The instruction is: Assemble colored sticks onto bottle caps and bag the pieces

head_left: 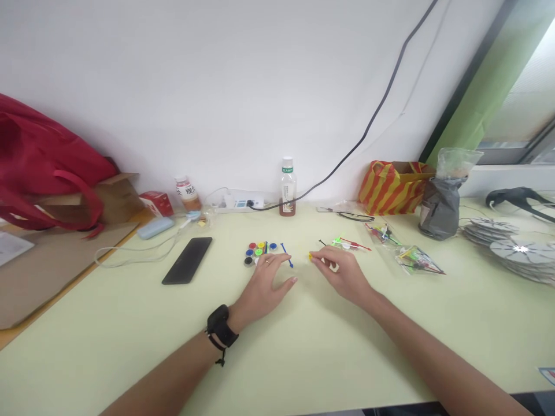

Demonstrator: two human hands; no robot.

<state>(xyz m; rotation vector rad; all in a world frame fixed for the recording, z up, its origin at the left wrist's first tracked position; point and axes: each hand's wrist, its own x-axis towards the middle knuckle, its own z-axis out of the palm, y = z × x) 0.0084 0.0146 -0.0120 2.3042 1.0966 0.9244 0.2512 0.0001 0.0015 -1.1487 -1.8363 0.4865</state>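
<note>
My left hand [267,282] is over the table with thumb and fingers apart, holding nothing. Just beyond it lie several small round discs [252,246] in red, yellow, blue, green and black, partly covered by my fingers. A thin blue arrow-shaped piece [284,249] rests by my left fingertips. To the right, my right hand [340,270] pinches a small yellow piece [310,256] between thumb and finger; its exact shape is mostly hidden. Past my right knuckles is a small pile of coloured plastic pieces [347,242], green, white and red, with a red arrow among them.
A black phone [187,260] lies to the left. By the wall stands a drink bottle [288,188], with a black cable [368,124] hanging across. Small bags of pieces [418,261], a grey bag [441,208] and stacked discs [522,254] are on the right.
</note>
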